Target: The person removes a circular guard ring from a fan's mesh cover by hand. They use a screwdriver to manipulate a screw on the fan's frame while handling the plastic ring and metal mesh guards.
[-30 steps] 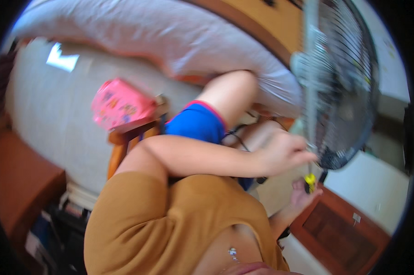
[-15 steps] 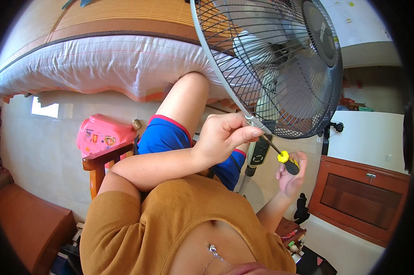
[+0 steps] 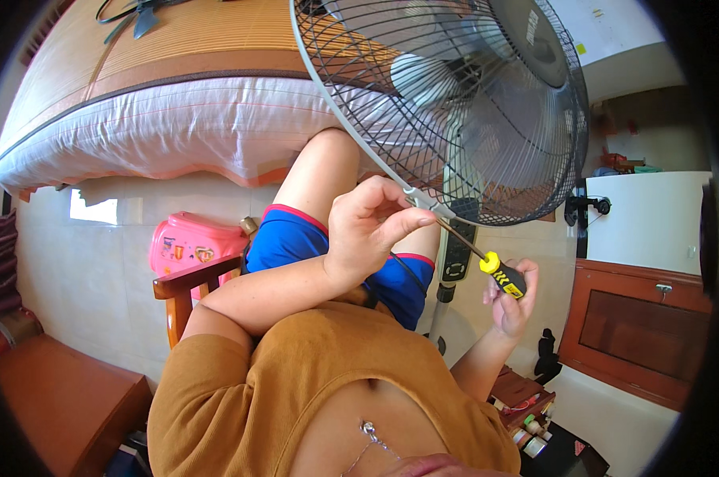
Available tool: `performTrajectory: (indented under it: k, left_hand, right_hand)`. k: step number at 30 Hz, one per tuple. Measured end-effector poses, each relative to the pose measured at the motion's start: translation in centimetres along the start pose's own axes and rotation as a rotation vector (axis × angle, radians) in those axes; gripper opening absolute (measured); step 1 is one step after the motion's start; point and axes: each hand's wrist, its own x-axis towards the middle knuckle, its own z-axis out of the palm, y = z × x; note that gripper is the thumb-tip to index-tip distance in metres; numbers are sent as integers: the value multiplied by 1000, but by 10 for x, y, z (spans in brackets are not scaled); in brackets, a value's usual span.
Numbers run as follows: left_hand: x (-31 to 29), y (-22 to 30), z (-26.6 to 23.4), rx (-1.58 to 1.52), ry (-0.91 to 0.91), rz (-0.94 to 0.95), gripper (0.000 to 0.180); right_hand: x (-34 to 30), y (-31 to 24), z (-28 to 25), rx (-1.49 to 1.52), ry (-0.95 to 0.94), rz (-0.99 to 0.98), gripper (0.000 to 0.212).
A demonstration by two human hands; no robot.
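A standing fan (image 3: 455, 103) with a black wire guard and grey rim leans over my lap. At the bottom of its rim sits a grey clip (image 3: 431, 205). My left hand (image 3: 371, 230) pinches thumb and forefinger together beside this clip; anything small between the fingertips is hidden. My right hand (image 3: 517, 300) grips a screwdriver (image 3: 506, 278) by its yellow and black handle. The metal shaft slants up and left, its tip at the clip by my left thumb.
A bed (image 3: 192, 127) with a bamboo mat stands ahead. Near my left elbow are a wooden armrest (image 3: 200, 274) and a pink plastic stool (image 3: 192, 246). To the right are a red-brown cabinet (image 3: 638, 334) and a low table with small bottles (image 3: 534, 437).
The view has shifted slightly, so the fan appears farther left and higher. My right hand has turned the screwdriver handle a little; its tip stays at the clip. My left fingers keep pinching there.
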Motion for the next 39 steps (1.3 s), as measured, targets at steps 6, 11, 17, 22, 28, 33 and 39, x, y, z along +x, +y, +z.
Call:
performTrajectory:
  k: [6,11,17,22,28,33,39]
  left_hand:
    - [-1,-4,-1,186,80,260,36]
    - [-2,-4,-3,252,39,346,37]
    - [-3,1,-8,499,-2,482,34]
    - [-1,3,-11,653,-71,642,36]
    - [-3,2,-5,501,-63,595,33]
    - [-8,-1,-6,399,-9,474,35]
    - [-10,2,0,312,17,367,41]
  right_hand:
    - [-1,6,-2,74,-21,-30,53]
    - [-2,9,3,107,16,-56,53]
    - [1,11,-1,63,-2,-102,49]
    - [0,15,0,-65,71,-130,45]
    - [4,26,-5,-91,95,-28,46]
    - [6,26,-8,-186,-50,11,51]
    - [7,24,-9,-151,57,-47,49]
